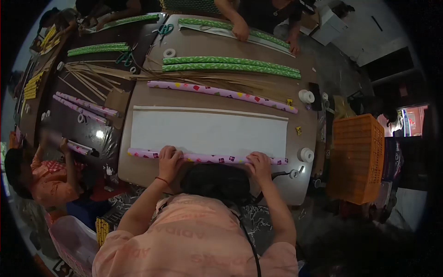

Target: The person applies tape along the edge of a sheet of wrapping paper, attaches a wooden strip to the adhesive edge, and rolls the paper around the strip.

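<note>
A pink patterned roll of wrapping paper (214, 158) lies across the near part of the table. My left hand (170, 158) is curled over it left of centre, and my right hand (258, 161) grips it toward the right end. From the roll the paper's white underside (207, 133) stretches away flat on the table. A thin brownish strip (207, 112) runs along the sheet's far edge. Beyond it lies a second, fully rolled pink roll (221, 93). A tape roll (294, 174) sits on the table just right of my right hand.
Green wrapping paper rolls (230, 64) and thin brown strips (184, 77) lie farther back. White tape rolls (306, 155) line the right edge. An orange crate (353, 159) stands right of the table. Co-workers handle rolls opposite and at left; green scissors (165, 30) lie far left.
</note>
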`<state>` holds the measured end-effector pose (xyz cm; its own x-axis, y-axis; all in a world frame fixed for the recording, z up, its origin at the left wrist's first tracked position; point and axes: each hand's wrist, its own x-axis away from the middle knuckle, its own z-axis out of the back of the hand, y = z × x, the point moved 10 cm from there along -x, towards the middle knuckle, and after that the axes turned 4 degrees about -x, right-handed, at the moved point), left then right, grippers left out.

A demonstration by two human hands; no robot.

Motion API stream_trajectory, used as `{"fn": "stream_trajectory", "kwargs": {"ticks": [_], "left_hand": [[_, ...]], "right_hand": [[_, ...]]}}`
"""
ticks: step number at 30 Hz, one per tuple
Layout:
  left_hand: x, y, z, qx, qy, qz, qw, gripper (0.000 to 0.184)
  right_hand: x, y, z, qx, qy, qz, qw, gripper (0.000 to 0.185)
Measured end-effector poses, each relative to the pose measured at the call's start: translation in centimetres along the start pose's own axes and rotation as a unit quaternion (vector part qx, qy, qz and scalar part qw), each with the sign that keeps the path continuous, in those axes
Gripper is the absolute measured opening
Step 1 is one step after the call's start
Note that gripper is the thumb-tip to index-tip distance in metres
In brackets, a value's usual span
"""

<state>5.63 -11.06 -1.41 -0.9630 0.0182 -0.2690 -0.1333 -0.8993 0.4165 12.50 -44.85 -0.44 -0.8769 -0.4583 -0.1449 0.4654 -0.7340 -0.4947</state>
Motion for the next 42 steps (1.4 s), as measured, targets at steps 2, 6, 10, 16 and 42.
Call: {"fn": "stream_trajectory", "kwargs": {"ticks": [2, 6, 10, 16, 42], "left_hand": [[-0.6, 0.1, 0.9, -0.011, 0.027, 0.014, 0.999, 0.028], [-0.1, -0.9, 0.2, -0.021, 0.039, 0.063, 0.997, 0.023], [0.3, -0.8, -0.3, -0.068, 0.048, 0.06, 0.995, 0.025], [0.3, -1.5, -0.6, -0.057, 0.049, 0.096, 0.992, 0.027], [-4.0, -2.3, -2.1, -0.182, -0.062, 0.142, 0.971, 0.06]], "right_hand": [[-0.3, 0.0, 0.2, -0.001, 0.017, 0.007, 1.0, 0.028], [-0.8, -0.1, 0.2, 0.032, 0.024, 0.02, 0.999, 0.026], [-0.5, 0.3, -0.7, 0.048, 0.029, 0.01, 0.998, 0.024], [-0.2, 0.7, -0.7, 0.031, 0.079, -0.001, 0.996, 0.024], [-2.0, 0.7, -0.7, 0.068, 0.062, 0.018, 0.996, 0.04]]}}
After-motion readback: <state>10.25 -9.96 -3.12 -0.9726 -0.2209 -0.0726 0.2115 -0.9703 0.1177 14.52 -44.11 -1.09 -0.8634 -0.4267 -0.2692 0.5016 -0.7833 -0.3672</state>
